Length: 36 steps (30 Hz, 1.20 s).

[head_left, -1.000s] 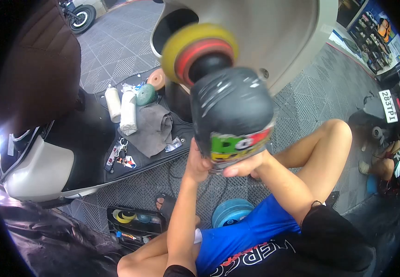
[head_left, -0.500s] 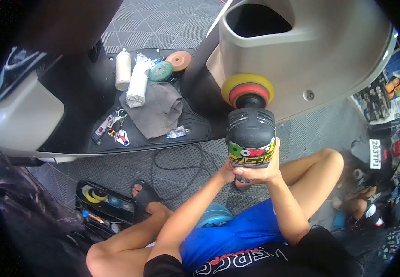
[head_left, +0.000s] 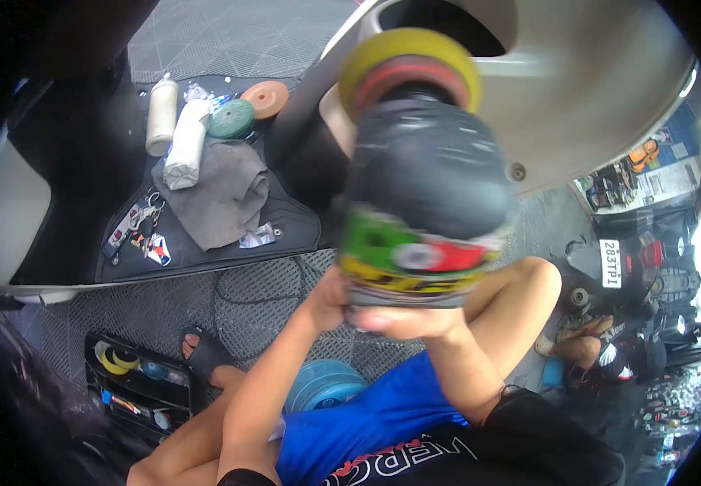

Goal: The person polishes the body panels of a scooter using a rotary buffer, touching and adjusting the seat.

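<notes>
A black power polisher [head_left: 423,178] with a green, red and yellow label is lifted close to the camera, slightly blurred. Its yellow foam pad [head_left: 363,61] is up against or just in front of the scooter's beige front panel [head_left: 561,113]; whether they touch I cannot tell. My left hand [head_left: 330,304] closes round the polisher's lower left side. Across its near end lies my right hand [head_left: 411,322], thumb pressed over it and the other fingers mostly hidden behind the tool.
On the scooter's footboard [head_left: 290,223] lie a grey cloth [head_left: 225,190], a white bottle [head_left: 162,117], a white wrapped roll [head_left: 187,146], green [head_left: 231,119] and orange pads [head_left: 265,99] and keys [head_left: 152,215]. A black tool tray [head_left: 144,364] stands lower left. Another person [head_left: 589,352] sits at right.
The polisher has come up toward the camera, and both hands have moved with it. My view has swung, so the scooter and floor items appear further left.
</notes>
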Motion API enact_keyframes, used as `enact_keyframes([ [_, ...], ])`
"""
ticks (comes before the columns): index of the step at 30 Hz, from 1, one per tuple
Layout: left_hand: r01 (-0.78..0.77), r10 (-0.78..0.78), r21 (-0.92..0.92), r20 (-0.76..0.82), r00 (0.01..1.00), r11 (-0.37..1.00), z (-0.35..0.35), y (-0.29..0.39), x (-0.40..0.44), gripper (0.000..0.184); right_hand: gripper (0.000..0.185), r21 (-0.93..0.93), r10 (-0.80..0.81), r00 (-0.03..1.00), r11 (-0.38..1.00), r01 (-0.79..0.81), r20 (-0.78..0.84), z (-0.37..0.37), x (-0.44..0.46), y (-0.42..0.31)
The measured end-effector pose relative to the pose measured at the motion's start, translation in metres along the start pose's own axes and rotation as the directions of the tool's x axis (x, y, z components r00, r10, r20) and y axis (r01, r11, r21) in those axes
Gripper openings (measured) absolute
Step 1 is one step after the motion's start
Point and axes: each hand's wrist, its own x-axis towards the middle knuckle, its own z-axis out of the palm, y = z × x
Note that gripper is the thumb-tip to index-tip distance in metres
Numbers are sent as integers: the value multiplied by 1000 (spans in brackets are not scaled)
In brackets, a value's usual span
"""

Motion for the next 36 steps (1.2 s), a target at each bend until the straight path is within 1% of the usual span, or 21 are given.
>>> enact_keyframes([
  [2, 43, -42, 40, -8, 999, 998, -8, 4, -1, 81, 96, -83, -200, 979, 976, 202, 26, 18, 14, -10],
  [4, 76, -74, 74, -32, 997, 994, -14, 10, -1, 86, 95, -79, -257, 966, 963, 259, 39, 21, 18, -11],
  [7, 121, -105, 131, -121, 987, 984, -3, 7, -7, 94, 93, 61, -181, 983, 982, 179, 28, -4, 1, -4],
  [9, 96, -83, 125, -103, 991, 987, 12, 13, 2, 96, 84, 209, -88, 996, 974, 84, 10, -31, -14, 3],
  [11, 50, -48, 84, -27, 998, 995, 39, 31, 26, 94, 76, 232, -67, 998, 971, 65, 2, -52, -22, 8],
  [12, 42, -42, 77, 2, 999, 996, 49, 36, 35, 93, 75, 220, -89, 996, 972, 87, -4, -61, -24, 7],
  [15, 55, -61, 71, 74, 995, 996, 67, 38, 51, 90, 72, 133, -228, 971, 963, 235, -67, -70, -29, -6],
  [16, 106, -113, 66, 113, 987, 992, 70, 38, 53, 90, 72, 164, -259, 963, 950, 267, -71, -70, -30, -15],
  [17, 154, -163, 65, 151, 975, 986, 73, 40, 57, 89, 73, 150, -271, 960, 948, 279, -76, -71, -31, -23],
  [19, 78, -90, 87, 132, 987, 993, 87, 46, 64, 88, 74, 157, -301, 952, 939, 305, -50, -76, -33, -41],
  [21, -32, 29, 42, 69, 997, 999, 112, 57, 71, 89, 76, 196, -337, 942, 924, 329, 6, -80, -35, -59],
  [22, -57, 54, 46, 74, 996, 997, 120, 62, 76, 89, 79, 209, -336, 941, 924, 321, 41, -83, -37, -64],
  [24, -78, 77, 47, 31, 997, 996, 123, 63, 78, 88, 85, 214, -315, 946, 932, 292, 81, -91, -41, -63],
  [25, -26, 23, 156, 21, 1000, 987, 117, 60, 74, 88, 88, 224, -293, 952, 937, 267, 88, -94, -40, -62],
  [26, 27, -32, 265, 14, 999, 964, 109, 54, 70, 89, 96, 145, -289, 957, 948, 282, 31, -94, -41, -61],
  [27, 40, -44, 283, 7, 999, 958, 106, 39, 67, 90, 106, 55, -293, 956, 954, 294, -15, -92, -41, -63],
  [30, 97, -94, 289, -24, 995, 952, 93, -11, 45, 93, 97, 146, -261, 963, 957, 250, 64, -86, -38, -49],
  [31, 121, -118, 277, -27, 993, 953, 89, -22, 36, 94, 88, 194, -220, 971, 960, 200, 91, -86, -46, -39],
  [33, 192, -199, 217, 7, 980, 957, 74, -24, 15, 99, 81, 222, -124, 991, 969, 108, 57, -82, -61, -22],
  [35, 279, -286, 129, 38, 958, 952, 59, -26, -5, 106, 86, 182, -64, 995, 980, 78, -80, -70, -69, 2],
  [36, 297, -303, 117, 30, 953, 948, 55, -25, -15, 108, 88, 162, -33, 988, 985, 58, -150, -61, -67, 10],
])
